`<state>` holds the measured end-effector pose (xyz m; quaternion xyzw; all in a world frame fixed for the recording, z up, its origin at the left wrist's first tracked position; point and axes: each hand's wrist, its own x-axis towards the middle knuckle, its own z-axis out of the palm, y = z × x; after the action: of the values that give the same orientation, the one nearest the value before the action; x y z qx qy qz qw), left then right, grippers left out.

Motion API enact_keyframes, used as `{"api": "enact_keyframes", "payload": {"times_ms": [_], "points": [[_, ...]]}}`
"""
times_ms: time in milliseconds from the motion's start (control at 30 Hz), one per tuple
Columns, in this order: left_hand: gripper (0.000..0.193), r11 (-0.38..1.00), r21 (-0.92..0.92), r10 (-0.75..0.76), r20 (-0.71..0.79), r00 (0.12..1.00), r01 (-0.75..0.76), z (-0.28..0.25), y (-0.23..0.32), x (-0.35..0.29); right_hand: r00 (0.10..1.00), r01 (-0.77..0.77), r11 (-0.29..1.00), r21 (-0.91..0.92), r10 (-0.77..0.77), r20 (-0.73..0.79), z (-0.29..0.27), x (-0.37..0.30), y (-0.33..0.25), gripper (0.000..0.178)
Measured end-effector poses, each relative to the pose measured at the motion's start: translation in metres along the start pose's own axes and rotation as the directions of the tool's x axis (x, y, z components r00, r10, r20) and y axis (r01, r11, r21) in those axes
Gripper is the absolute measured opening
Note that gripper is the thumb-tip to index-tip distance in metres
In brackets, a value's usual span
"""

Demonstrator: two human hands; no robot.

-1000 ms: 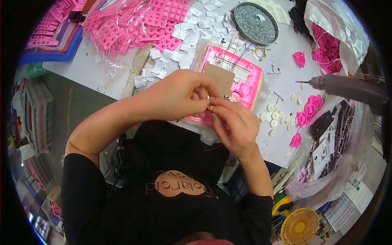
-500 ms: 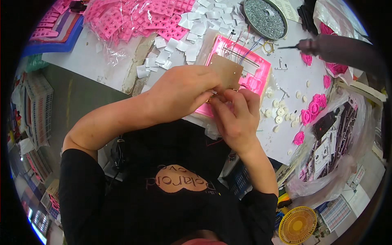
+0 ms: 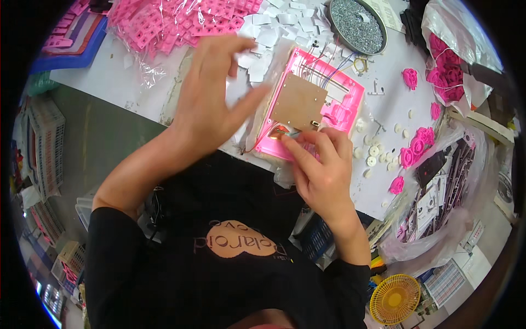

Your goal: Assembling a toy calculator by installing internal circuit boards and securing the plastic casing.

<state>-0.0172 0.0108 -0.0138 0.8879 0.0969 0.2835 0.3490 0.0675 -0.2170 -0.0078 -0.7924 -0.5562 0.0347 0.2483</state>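
A pink plastic casing (image 3: 357, 101) lies tilted on the table, with a brown circuit board (image 3: 298, 102) in it and thin wires at its far and near ends. My right hand (image 3: 322, 164) rests at the near edge, thumb and fingers drawn together beside a small coppery disc (image 3: 278, 132) with thin wires; what the fingertips pinch is hidden. Off to the casing's left, my left hand (image 3: 205, 104) is raised and slightly blurred. Its thumb and fingers are apart with nothing between them, near scattered white paper pieces (image 3: 267, 37).
Bagged pink parts (image 3: 164, 24) cover the far left. Beyond the casing stands a round tray of small screws (image 3: 359, 27). White round pieces (image 3: 373, 151) and pink rose-shaped parts (image 3: 417, 145) lie to the right, beside a plastic bag of dark strips (image 3: 446, 186). A dark tool (image 3: 485, 71) hangs far right.
My left hand has left the casing and moved up and left, its fingers spreading. The board and coppery disc are now uncovered. The hanging tool has swung right. My right hand stays at the casing.
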Motion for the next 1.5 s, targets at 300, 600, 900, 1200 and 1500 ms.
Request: {"api": "enact_keyframes", "payload": {"times_ms": [300,600,900,1200,1500], "points": [[0.038,0.757,-0.235,-0.341,0.654,0.675,0.609,-0.025,0.022,-0.039,0.996,-0.085,0.976,-0.199,0.089,0.011,0.016,-0.004,-0.016,0.044],[0.027,0.289,-0.449,-0.213,0.831,0.514,0.846,-0.032,0.003,0.005,0.957,-0.014,0.986,-0.168,0.062,0.284,-0.008,0.005,-0.014,0.055],[0.011,0.800,-0.428,-0.155,0.529,0.834,0.420,-0.017,0.009,-0.008,0.983,-0.056,0.992,-0.113,0.075,0.170,-0.002,-0.001,-0.014,0.048],[0.017,0.889,-0.444,0.084,0.396,0.915,0.111,0.008,0.017,-0.009,0.947,-0.226,0.865,0.448,0.302,-0.105,-0.025,0.007,-0.008,0.037],[0.016,0.818,-0.303,0.575,0.442,0.689,-0.488,0.046,0.028,0.040,0.816,-0.473,0.625,0.621,0.576,0.041,-0.037,-0.011,0.001,0.011]]}}
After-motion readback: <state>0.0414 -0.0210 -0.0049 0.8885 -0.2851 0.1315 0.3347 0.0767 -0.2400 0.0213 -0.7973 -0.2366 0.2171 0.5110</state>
